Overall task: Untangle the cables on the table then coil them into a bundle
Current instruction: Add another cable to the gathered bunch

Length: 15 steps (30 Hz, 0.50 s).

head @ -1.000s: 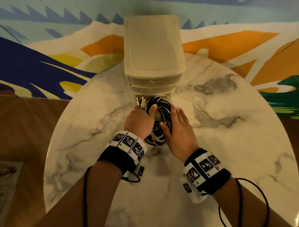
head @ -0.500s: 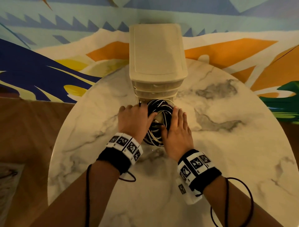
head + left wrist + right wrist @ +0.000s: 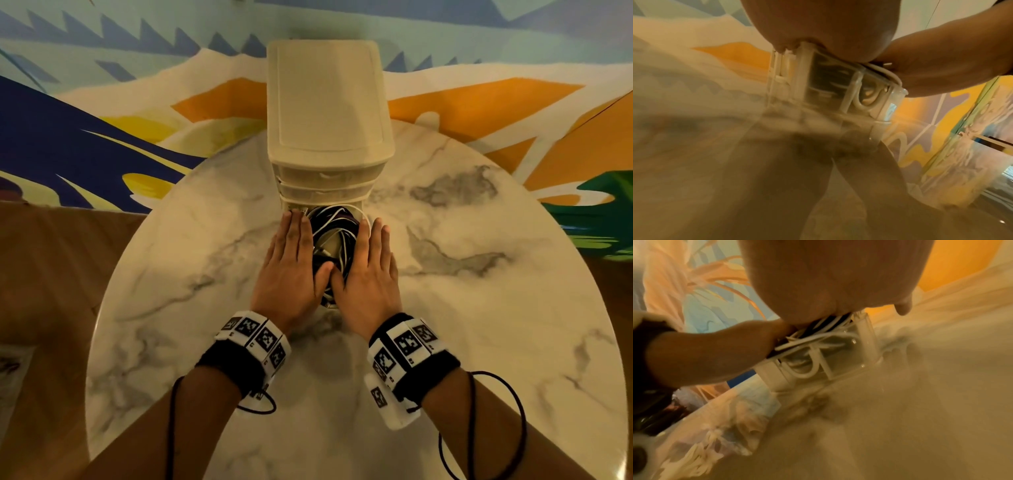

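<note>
A coiled bundle of black and white cables (image 3: 334, 236) lies in a clear open drawer (image 3: 838, 84) at the foot of a small cream drawer unit (image 3: 327, 113). My left hand (image 3: 294, 253) lies flat on the bundle's left side with straight fingers. My right hand (image 3: 371, 253) lies flat on its right side, and the two thumbs nearly meet at the near end. The right wrist view shows white and black loops (image 3: 818, 337) bulging over the drawer's (image 3: 838, 363) rim under my palm (image 3: 838, 280). Much of the bundle is hidden by my hands.
The drawer unit stands at the far middle of a round marble table (image 3: 479, 342). A painted wall rises right behind the unit. A wooden floor (image 3: 51, 274) shows beyond the table's left edge.
My left hand has uncurled from the bundle and now lies flat. Both hands have slid forward over the cables, toward the drawer unit.
</note>
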Tool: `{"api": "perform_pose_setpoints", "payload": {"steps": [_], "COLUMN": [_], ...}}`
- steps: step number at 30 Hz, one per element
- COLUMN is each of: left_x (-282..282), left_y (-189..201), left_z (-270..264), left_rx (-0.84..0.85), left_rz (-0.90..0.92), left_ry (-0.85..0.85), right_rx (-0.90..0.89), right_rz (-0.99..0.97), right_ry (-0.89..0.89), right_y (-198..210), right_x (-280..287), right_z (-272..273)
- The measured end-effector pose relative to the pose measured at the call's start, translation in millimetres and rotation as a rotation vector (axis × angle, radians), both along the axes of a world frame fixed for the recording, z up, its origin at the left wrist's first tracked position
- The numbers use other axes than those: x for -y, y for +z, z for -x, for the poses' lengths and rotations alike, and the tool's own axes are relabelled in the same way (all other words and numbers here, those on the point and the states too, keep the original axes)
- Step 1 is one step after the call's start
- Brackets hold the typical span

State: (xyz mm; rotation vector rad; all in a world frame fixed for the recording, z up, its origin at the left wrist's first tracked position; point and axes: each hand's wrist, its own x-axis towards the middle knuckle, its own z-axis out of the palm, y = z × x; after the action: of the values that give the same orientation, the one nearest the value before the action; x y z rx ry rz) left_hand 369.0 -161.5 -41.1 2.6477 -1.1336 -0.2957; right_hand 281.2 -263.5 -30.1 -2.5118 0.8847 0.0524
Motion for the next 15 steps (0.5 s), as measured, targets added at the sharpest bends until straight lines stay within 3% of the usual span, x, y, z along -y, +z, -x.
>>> {"api": "perform_pose_setpoints", "payload": {"steps": [4, 7, 15], "left_x": [-4.0, -1.6, 1.9], "left_y": [1.2, 0.8, -5.0], "left_z": [-11.4, -10.8, -9.5], "left_rx": [-0.047, -0.037, 0.023], "left_rz": [0.064, 0.067, 0.071], "left_ry": [-0.107, -0.084, -0.001], "right_rx": [0.044, 0.057, 0.108], "right_rz": [-0.046, -0.044, -0.165], "right_ry": [0.092, 0.128, -0.009], "right_y": [-6.3, -6.7, -0.7], "right_x": [2.8, 4.0, 6.1], "right_z": [2.3, 4.2, -7.9]}}
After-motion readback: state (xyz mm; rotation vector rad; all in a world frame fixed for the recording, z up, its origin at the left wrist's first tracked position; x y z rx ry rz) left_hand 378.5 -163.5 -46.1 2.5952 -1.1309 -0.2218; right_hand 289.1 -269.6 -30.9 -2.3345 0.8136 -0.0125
